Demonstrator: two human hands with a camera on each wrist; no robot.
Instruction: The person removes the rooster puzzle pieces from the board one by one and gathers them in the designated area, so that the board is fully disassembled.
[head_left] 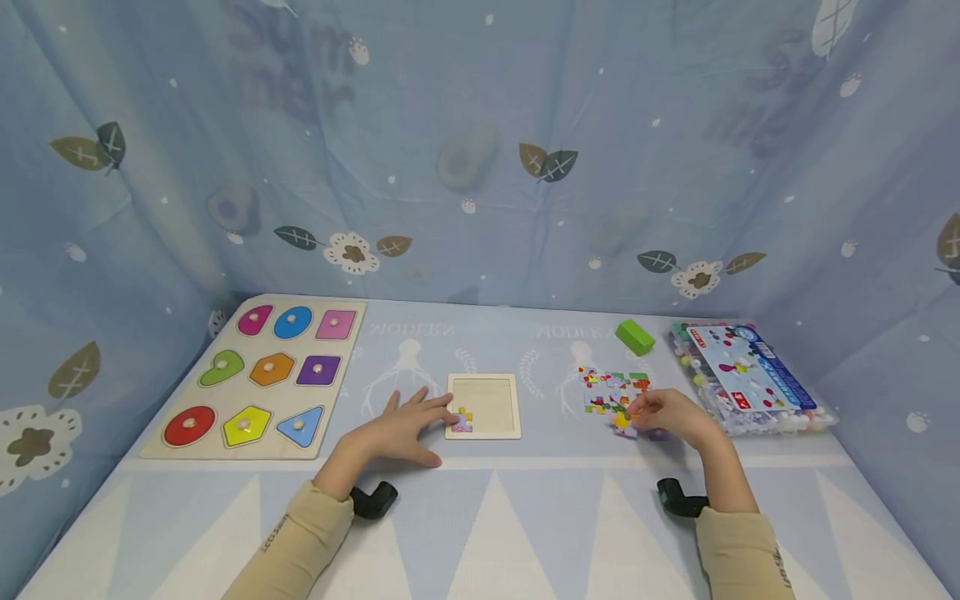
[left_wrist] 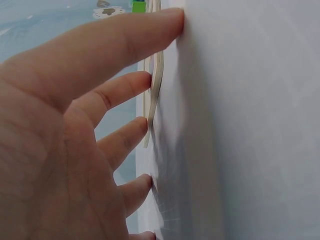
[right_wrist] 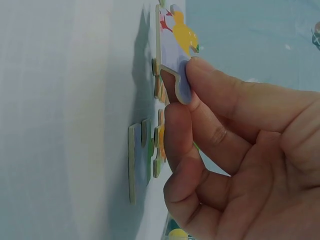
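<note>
Between thumb and fingers my right hand (head_left: 666, 414) pinches a jigsaw piece (right_wrist: 176, 45), lavender with a yellow figure, raised off the table in the right wrist view. Beneath and around it lie several loose jigsaw pieces (head_left: 600, 379), some partly hidden by the hand. My left hand (head_left: 401, 427) is spread low over the table, its fingertips at the left edge of a square wooden puzzle frame (head_left: 517, 408). One jigsaw piece (head_left: 462, 423) sits in the frame's lower left corner, an index fingertip beside it. In the left wrist view the fingers (left_wrist: 125, 135) are extended, holding nothing.
A wooden shape board (head_left: 281, 393) with colourful knobbed shapes lies to the left. At the back right are a green block (head_left: 635, 337) and a clear box of beads (head_left: 750, 379). A blue patterned curtain (head_left: 480, 167) hangs behind the table.
</note>
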